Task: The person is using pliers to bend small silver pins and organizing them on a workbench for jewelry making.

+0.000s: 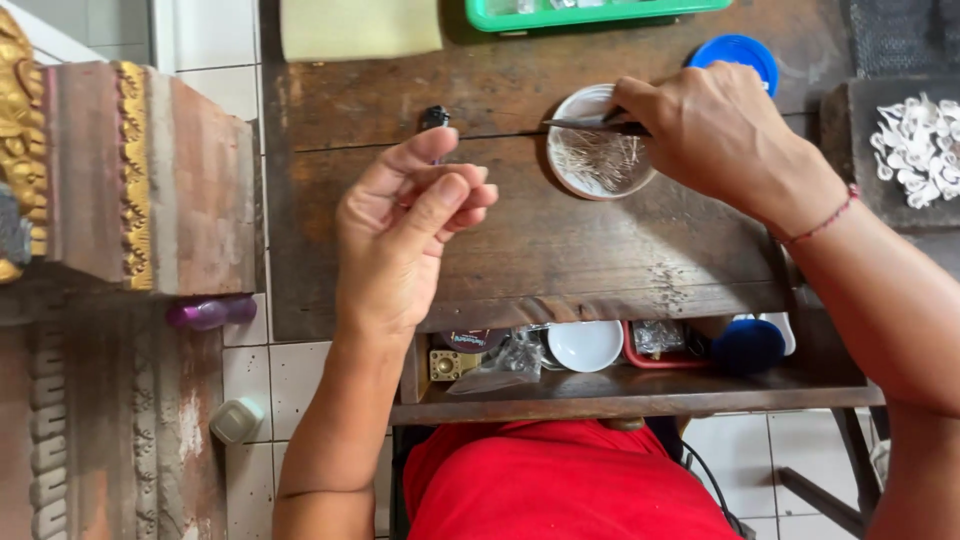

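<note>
The right hand, upper right of the frame, pinches tweezers whose tips lie over a round dish of thin pins. The left hand, centre, has fingers curled against the thumb; whether they hold anything I cannot tell. Both hover over a wooden table.

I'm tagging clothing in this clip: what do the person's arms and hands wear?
Both forearms are bare, with no sleeves or gloves in view. The right hand has a thin red string bracelet at the wrist. The left hand wears nothing, with no rings visible.
</note>
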